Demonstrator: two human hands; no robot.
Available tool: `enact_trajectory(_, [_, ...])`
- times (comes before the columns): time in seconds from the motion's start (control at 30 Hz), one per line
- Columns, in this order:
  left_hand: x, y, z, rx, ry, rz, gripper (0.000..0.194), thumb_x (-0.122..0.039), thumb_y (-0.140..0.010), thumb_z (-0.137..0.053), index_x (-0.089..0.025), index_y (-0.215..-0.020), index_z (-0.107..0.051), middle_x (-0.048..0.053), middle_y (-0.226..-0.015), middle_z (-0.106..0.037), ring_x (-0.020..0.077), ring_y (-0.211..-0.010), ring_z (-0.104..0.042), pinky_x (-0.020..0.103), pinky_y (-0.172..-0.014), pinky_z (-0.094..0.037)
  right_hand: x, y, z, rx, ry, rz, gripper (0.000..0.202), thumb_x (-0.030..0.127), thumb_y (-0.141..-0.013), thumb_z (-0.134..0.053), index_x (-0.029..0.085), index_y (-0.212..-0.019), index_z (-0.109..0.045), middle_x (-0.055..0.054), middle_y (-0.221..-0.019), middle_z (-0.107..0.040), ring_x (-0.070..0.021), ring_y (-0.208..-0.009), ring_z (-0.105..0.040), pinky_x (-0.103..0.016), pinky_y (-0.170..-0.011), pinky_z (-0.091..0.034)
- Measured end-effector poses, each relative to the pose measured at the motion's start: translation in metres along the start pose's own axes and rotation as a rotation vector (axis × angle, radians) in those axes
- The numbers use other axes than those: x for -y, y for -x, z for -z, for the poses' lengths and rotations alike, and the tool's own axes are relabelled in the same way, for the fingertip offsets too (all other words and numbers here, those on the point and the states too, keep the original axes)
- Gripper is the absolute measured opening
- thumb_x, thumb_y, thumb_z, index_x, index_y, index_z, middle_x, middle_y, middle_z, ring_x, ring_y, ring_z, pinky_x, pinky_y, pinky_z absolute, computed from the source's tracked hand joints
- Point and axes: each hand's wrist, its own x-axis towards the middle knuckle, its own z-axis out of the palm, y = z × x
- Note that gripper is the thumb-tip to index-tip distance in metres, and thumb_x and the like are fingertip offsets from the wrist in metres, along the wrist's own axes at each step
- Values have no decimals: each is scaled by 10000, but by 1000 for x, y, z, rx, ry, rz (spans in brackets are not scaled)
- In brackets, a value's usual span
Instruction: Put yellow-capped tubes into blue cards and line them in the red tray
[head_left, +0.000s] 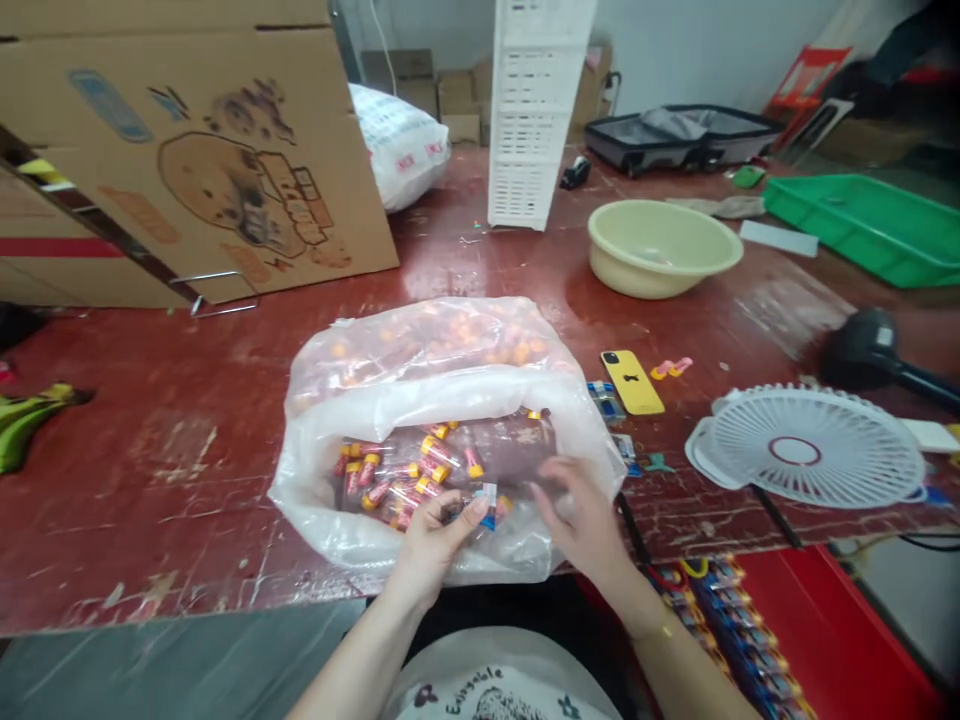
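A clear plastic bag lies open on the red table, its rim folded back. Inside it are several small pink tubes with yellow caps. Over the near part of the opening, my left hand pinches a small blue-and-clear packet between thumb and fingers. My right hand is at the bag's right side, thumb and fingers apart and slightly blurred, with nothing visible in it. More of the capped tubes show faintly through the bag's far side.
Right of the bag are a yellow phone, two loose tubes, small blue packets and a white fan grille. Farther back stand a pale yellow basin, a white basket stack and a green tray. A cardboard box occupies the back left.
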Motion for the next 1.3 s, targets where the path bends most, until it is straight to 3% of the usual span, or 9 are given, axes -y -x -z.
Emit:
enact_trajectory(0.07, [-4,4,13,-133,57,-21,211,-342,-585,-842,-178,-638,-721,17,-674,-716,136,-627,-587,238,-624,-448,12,-31,-41,247,4,-27,158,153,-822,-542,218,-965,-540,-78,-971,-600,-233,-944,-575,-379,-840,-487])
enact_trajectory(0.13, [-7,6,23,-198,81,-36,226,-338,-555,-855,-173,-629,-720,25,-685,-727,124,-575,-567,233,-564,-444,16,-48,-73,406,75,-87,209,117,-748,-578,202,-936,-546,-86,-957,-593,-247,-908,-570,-385,-806,-487])
enact_trajectory(0.23, [-9,8,33,-194,66,-58,257,-388,-593,-822,-167,-691,-734,51,-688,-735,160,-601,-597,244,-525,-448,14,-55,-92,462,121,-130,270,33,-674,-552,180,-900,-560,-97,-936,-593,-251,-865,-573,-389,-772,-486])
enact_trajectory(0.33, [-7,6,37,-206,15,-92,273,-392,-571,-828,-172,-695,-723,35,-635,-717,178,-592,-601,255,-508,-441,10,-53,-71,415,74,-128,209,53,-751,-504,186,-898,-571,-76,-922,-605,-221,-874,-584,-357,-786,-490])
enact_trajectory(0.47, [-7,2,33,-233,-120,-149,264,-353,-518,-853,-178,-658,-713,-29,-543,-640,124,-517,-519,248,-540,-407,17,-53,-14,293,-242,-173,107,249,-887,-517,215,-946,-599,-40,-912,-641,-177,-841,-609,-302,-744,-508])
enact_trajectory(0.63, [-11,-1,18,-127,-239,-148,262,-358,-508,-852,-193,-677,-740,-30,-547,-622,118,-514,-456,241,-503,-356,36,-62,33,188,-401,-75,102,272,-855,-619,229,-938,-578,-45,-941,-661,-179,-868,-622,-306,-744,-511])
enact_trajectory(0.83, [-10,-5,11,-79,-312,-128,264,-353,-488,-848,-196,-671,-741,-24,-548,-621,128,-510,-461,247,-498,-370,45,-73,42,289,-239,32,96,260,-850,-626,213,-932,-610,-46,-891,-678,-177,-818,-629,-299,-710,-507])
enact_trajectory(1.0, [-3,-9,13,-36,-305,-96,258,-345,-524,-839,-183,-693,-732,-25,-574,-644,117,-517,-469,246,-532,-370,44,-79,42,402,-302,8,91,279,-863,-612,202,-900,-644,-37,-834,-673,-162,-772,-620,-299,-712,-502])
enact_trajectory(1.3, [-6,-8,11,1,-315,-77,254,-346,-521,-844,-197,-699,-742,9,-651,-700,165,-593,-553,271,-578,-426,43,-70,36,293,-142,127,125,246,-851,-623,223,-963,-573,-42,-887,-633,-160,-804,-594,-301,-736,-493])
